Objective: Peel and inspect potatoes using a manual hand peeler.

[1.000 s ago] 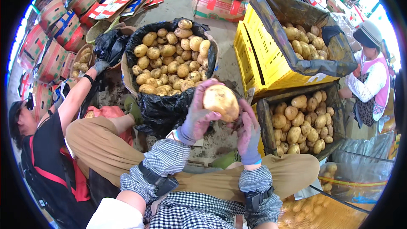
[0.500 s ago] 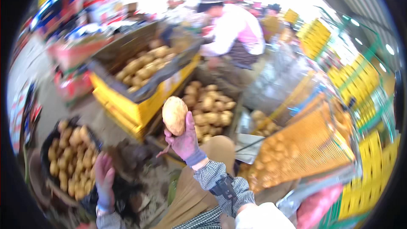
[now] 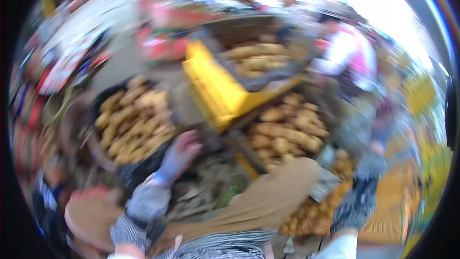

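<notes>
My left hand [image 3: 184, 147], in a thin purple glove, hovers beside a round dark-lined basket [image 3: 92, 110] heaped with potatoes [image 3: 136, 122]. Its blurred fingers look loosely bent, with nothing visible in them. Out to the far right is my right hand [image 3: 385, 112], also gloved and smeared by motion, over the clear plastic and orange mesh sack [image 3: 390, 206]. Whether it holds a potato cannot be made out. A low pile of potatoes [image 3: 287, 132] lies just beyond my knee [image 3: 292, 177], between the two hands.
A yellow crate [image 3: 215, 86] with dark lining holds more potatoes in the middle. Behind it, a person [image 3: 354, 57] in white and pink crouches at the right. Red-and-white sacks [image 3: 163, 43] stand at the back. Blurred yellow crates [image 3: 421, 93] line the right side.
My view has swung left, shifting the scene rightward. My right hand, which held up a large potato, has moved right toward the mesh sack; that potato is no longer discernible.
</notes>
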`<state>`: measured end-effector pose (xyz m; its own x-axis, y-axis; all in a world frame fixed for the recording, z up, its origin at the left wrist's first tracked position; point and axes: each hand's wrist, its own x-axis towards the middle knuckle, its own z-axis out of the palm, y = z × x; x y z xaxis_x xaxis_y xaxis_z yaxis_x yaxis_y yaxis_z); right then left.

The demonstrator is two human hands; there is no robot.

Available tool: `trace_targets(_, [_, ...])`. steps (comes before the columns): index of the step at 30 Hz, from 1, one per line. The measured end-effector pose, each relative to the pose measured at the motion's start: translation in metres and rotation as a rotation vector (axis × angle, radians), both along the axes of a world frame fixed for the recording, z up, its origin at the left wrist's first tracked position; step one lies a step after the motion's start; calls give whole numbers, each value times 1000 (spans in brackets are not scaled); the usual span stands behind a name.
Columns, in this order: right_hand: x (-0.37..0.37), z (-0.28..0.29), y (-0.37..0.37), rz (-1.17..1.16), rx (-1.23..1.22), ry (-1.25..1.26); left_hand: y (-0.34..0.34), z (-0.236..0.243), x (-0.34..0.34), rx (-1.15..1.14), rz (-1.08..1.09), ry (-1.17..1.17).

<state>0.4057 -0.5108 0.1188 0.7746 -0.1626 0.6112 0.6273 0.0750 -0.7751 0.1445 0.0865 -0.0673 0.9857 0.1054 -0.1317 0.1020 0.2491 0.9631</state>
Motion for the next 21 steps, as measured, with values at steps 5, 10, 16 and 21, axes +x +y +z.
trace_targets(5, [-92,-96,268,-35,72,298,44,-6,-2,680,-29,-23])
trace_targets(10, [-143,-152,383,164,-157,455,163,-26,9,1224,125,375])
trace_targets(16, [-134,-181,384,179,-276,616,319,-106,61,1343,267,751])
trace_targets(21, [-128,-185,389,173,-244,752,328,-137,93,1459,1,951])
